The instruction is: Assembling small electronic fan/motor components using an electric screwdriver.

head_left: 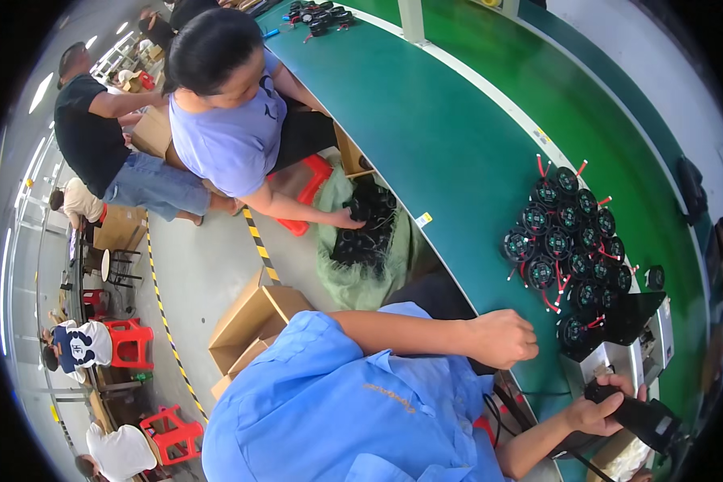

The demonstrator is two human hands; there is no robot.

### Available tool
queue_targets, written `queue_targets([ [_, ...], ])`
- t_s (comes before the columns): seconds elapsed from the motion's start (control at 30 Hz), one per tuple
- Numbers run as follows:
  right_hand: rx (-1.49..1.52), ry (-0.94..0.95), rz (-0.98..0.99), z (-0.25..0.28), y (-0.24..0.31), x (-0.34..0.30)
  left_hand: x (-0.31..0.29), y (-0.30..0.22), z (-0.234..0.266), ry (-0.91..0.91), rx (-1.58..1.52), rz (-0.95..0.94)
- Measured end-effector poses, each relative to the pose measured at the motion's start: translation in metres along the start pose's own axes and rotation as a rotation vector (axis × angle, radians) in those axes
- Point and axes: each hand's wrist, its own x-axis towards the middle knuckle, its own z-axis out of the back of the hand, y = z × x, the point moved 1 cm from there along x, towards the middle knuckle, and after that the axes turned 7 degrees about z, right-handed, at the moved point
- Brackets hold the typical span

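Over on the far left, a person in a black shirt [96, 128] stands turned away, and below, people sit near a red stool [129, 347]. Yellow-and-black tape [169, 337] runs along the grey floor, and an open cardboard box [249, 315] sits just behind the blue-shirted worker. Next comes a co-worker in a lavender top [221, 149], whose hand [344, 218] reaches into a green woven sack [328, 269] among black parts [361, 247]. To the right stretches the green table [394, 128]. At its near edge hovers the blue-shirted worker's left hand [502, 339], fingers curled closed; I cannot tell whether anything is inside. Beyond it on the table lies a crowd of round black parts [558, 241] with red wires. Farther right, beside a silvery metal case [625, 363], the worker's right hand [596, 413] grips a black blocky object [651, 424], thumb across its near end, the rest jutting toward the lower right.
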Motion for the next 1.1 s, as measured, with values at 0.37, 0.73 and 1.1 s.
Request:
queue_targets([
  [0.37, 0.097, -0.045, -0.147, -0.003, 0.008, -0.003, 0.0, -0.006, 0.009, -0.012, 0.034, -0.042],
  [0.73, 0.121, -0.069, -0.155, -0.001, 0.029, 0.011, 0.08, -0.011, 0.085, -0.061, -0.489, 0.138],
  [1.1, 0.186, -0.091, -0.208, 0.005, 0.03, 0.011, 0.32, 0.082, 0.039, 0.359, -0.322, 0.383],
])
